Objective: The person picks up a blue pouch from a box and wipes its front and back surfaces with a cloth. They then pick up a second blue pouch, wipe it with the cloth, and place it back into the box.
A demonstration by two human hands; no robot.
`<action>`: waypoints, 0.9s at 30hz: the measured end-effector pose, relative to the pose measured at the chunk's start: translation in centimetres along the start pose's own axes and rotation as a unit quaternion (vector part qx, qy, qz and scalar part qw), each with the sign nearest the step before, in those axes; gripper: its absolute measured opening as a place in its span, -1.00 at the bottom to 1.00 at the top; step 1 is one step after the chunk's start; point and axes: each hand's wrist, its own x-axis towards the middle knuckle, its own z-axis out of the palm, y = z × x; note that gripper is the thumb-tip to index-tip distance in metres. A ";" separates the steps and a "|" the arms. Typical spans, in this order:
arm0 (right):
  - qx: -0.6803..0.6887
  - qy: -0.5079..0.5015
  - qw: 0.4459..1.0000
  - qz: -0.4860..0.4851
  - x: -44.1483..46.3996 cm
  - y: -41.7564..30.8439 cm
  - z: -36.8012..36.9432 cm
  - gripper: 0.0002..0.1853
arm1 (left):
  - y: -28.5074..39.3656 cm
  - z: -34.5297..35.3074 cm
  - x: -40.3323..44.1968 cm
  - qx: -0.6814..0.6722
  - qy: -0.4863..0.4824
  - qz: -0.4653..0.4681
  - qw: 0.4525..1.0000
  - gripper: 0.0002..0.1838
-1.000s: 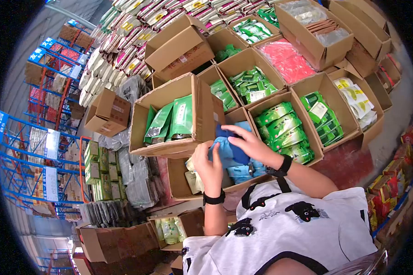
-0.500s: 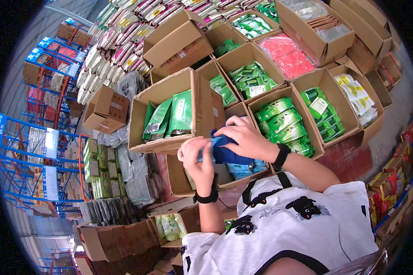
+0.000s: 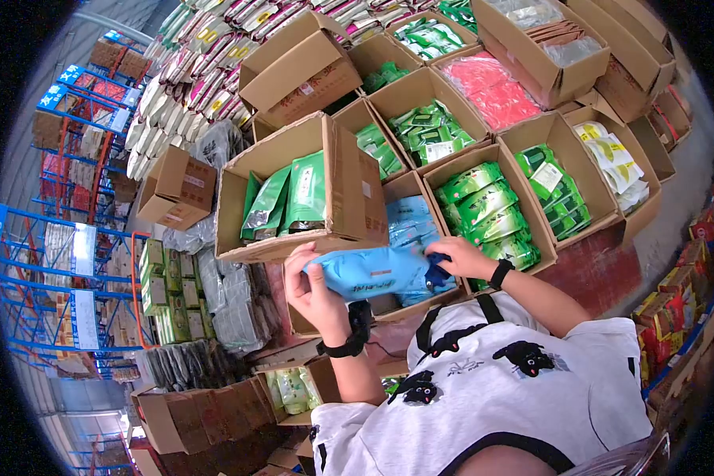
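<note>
A light blue packet [image 3: 369,272] with dark printing is stretched out between my hands, above a box of similar blue packets [image 3: 408,222]. My left hand [image 3: 316,292] grips its left end, thumb in front. At the other end, my right hand [image 3: 458,258] is closed on a dark blue item [image 3: 437,271], bunched up against the packet's right end. Just behind my left hand stands a raised carton [image 3: 345,178] with green pouches [image 3: 305,193] in it.
Open cartons of green packets [image 3: 484,208] stand to the right, with pink packets [image 3: 492,87] behind them. Stacked bags [image 3: 206,75] fill the back. Blue shelving [image 3: 87,238] is at the left; red and yellow packs [image 3: 670,313] lie at the far right.
My hands have moved apart, my right hand going right and down. The light blue packet now shows at full length, and the dark blue item is gathered at its right end.
</note>
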 end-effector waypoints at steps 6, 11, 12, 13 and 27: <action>0.086 0.206 0.966 0.130 -1.4 1.6 0.5 -0.74 | 0.6 -0.7 0.2 0.019 0.073 -0.095 0.993 -0.87; 0.385 0.223 0.869 0.218 0.3 0.1 -2.4 -0.73 | -0.9 0.3 -0.9 -0.120 0.053 -0.159 0.978 -0.84; 0.385 0.227 0.868 0.217 0.3 0.4 -2.2 -0.73 | -1.0 0.4 -1.0 -0.185 0.057 -0.180 0.964 -0.86; 0.454 0.214 0.833 0.233 0.4 0.9 -1.7 -0.68 | -1.0 0.6 -1.0 -0.249 0.061 -0.200 0.946 -0.86; 0.440 0.176 0.856 0.208 0.8 -1.5 -4.6 -0.55 | -3.6 -5.8 -3.6 -0.128 -0.110 -0.312 0.935 -0.90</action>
